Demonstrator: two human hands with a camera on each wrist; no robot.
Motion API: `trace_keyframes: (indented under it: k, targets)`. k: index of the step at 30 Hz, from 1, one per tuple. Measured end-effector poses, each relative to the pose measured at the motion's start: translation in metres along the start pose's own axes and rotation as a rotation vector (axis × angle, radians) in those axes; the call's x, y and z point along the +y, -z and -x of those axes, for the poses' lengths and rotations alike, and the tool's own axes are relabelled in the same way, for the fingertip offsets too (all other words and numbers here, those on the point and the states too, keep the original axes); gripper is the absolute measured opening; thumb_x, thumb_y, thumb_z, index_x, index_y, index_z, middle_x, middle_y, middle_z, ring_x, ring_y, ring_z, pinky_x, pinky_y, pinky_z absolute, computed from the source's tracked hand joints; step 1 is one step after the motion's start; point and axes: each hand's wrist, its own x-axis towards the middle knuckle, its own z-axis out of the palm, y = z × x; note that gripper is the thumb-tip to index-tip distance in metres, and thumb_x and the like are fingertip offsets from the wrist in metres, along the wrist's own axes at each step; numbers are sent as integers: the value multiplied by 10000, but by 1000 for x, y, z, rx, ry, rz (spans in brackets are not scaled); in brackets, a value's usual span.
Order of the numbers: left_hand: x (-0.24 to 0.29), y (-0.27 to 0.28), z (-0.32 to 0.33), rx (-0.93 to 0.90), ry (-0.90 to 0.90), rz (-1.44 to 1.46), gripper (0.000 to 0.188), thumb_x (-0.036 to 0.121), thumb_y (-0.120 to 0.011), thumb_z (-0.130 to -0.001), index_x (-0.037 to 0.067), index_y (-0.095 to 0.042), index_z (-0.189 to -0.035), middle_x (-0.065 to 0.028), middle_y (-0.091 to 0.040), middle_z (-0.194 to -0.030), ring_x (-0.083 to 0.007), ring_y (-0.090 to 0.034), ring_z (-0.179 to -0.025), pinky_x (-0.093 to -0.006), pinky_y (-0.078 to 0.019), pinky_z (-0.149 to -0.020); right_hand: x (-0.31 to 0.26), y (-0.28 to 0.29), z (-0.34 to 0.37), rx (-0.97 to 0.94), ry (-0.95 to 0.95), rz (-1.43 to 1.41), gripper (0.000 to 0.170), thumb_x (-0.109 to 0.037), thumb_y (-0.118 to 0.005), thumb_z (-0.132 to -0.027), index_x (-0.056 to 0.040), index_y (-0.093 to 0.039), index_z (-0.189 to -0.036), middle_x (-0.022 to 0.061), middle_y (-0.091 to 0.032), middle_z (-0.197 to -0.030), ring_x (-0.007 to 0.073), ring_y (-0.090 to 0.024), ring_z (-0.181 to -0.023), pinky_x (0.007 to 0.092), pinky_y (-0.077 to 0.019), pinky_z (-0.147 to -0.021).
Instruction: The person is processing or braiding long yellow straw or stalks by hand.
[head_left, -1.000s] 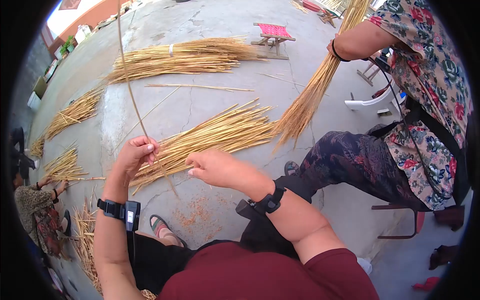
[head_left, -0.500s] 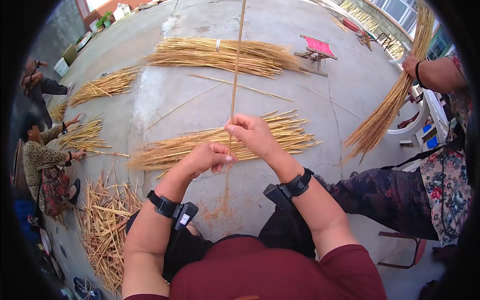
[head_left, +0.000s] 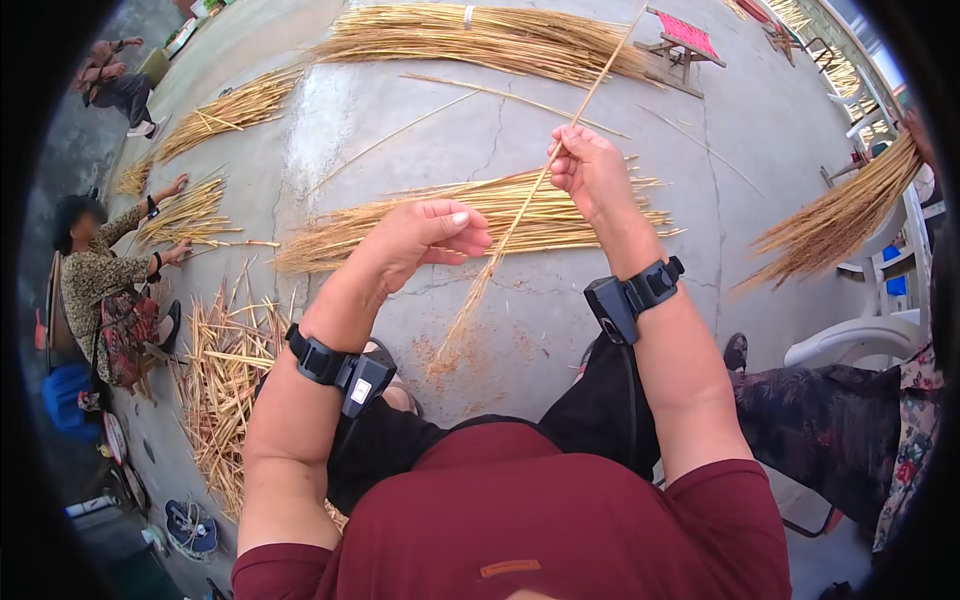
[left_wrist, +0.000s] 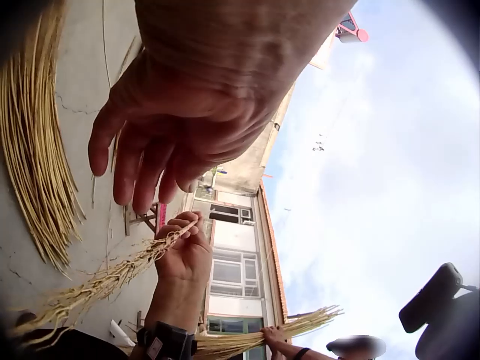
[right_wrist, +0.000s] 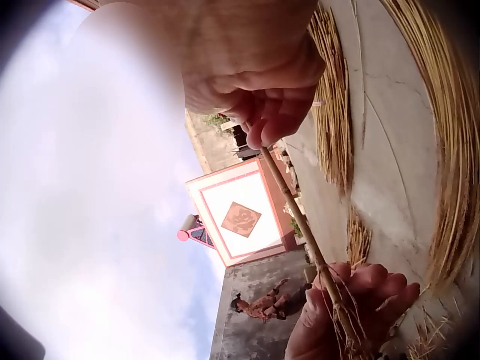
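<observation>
one long straw-coloured stalk with a frayed, wispy end (head_left: 519, 214) slants between the hands: right hand (head_left: 592, 172) pinching it, left hand (head_left: 425, 235) loosely open (empty). seems like single-stalk handling; next move probably needs a light grip.

Beside the near stalk bundle (head_left: 480, 215), a matt, rough concrete floor (head_left: 400, 130) is seen; the bundle is made up of dry, woody stalks, and beyond it pink woven webbing (head_left: 684, 34) is carried on a wooden stool frame (head_left: 680, 64).
</observation>
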Motion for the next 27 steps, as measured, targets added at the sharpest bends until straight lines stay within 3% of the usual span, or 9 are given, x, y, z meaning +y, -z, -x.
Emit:
trace_keyframes:
  k: [4, 7, 10, 14, 17, 21, 27]
  targets:
    - [0, 7, -2, -44, 25, -97, 261, 259, -574, -918, 53, -613, -1074, -69, -674, -969, -147, -643, -913, -280, -515, -789, -3, -5, -4, 9, 12, 24, 151, -168, -507, -948, -34, -569, -912, 37, -613, -758, 66, -570, -570, 197, -495, -503]
    - [2, 1, -4, -43, 48, -99, 217, 259, -582, -915, 73, -646, -1009, -40, -675, -898, -115, -628, -831, -271, -496, -781, -7, -6, -8, 30, 33, 26, 152, -173, -520, -943, -34, -571, -906, 39, -612, -757, 67, -569, -570, 198, -496, -502]
    - [2, 1, -10, -71, 79, -89, 239, 253, -590, -912, 61, -612, -1053, -50, -665, -911, -133, -650, -850, -270, -514, -767, -12, -6, -11, 36, 60, 66, 153, -180, -536, -936, -36, -574, -898, 41, -611, -759, 68, -568, -576, 201, -496, -500]
    - [4, -3, -15, -109, 55, -86, 152, 152, -656, -858, 59, -607, -967, -48, -659, -868, -134, -654, -773, -277, -533, -731, -16, -9, -14, 50, 61, 90, 169, -196, -548, -934, -32, -578, -907, 45, -610, -766, 66, -567, -590, 201, -496, -498]
    - [8, -4, -21, -98, 74, -44, 119, 107, -668, -837, 53, -607, -923, -49, -660, -854, -136, -655, -746, -277, -544, -700, -20, -15, -15, 24, 13, 111, 181, -209, -553, -933, -31, -580, -923, 46, -611, -777, 63, -568, -594, 190, -492, -496]
    - [15, -3, -21, 8, 71, -11, 108, 82, -650, -840, 39, -614, -932, -50, -661, -847, -134, -658, -733, -274, -555, -671, -19, -33, -14, -190, -214, 204, 178, -211, -545, -939, -36, -575, -926, 40, -612, -773, 57, -565, -572, 174, -479, -474]
    - [27, -2, -16, -58, 130, -115, 113, 50, -609, -850, 32, -618, -961, -56, -662, -843, -132, -663, -747, -265, -560, -676, -18, -33, -18, -211, -202, 264, 156, -182, -513, -955, -35, -549, -917, 31, -605, -758, 47, -549, -509, 177, -479, -443]
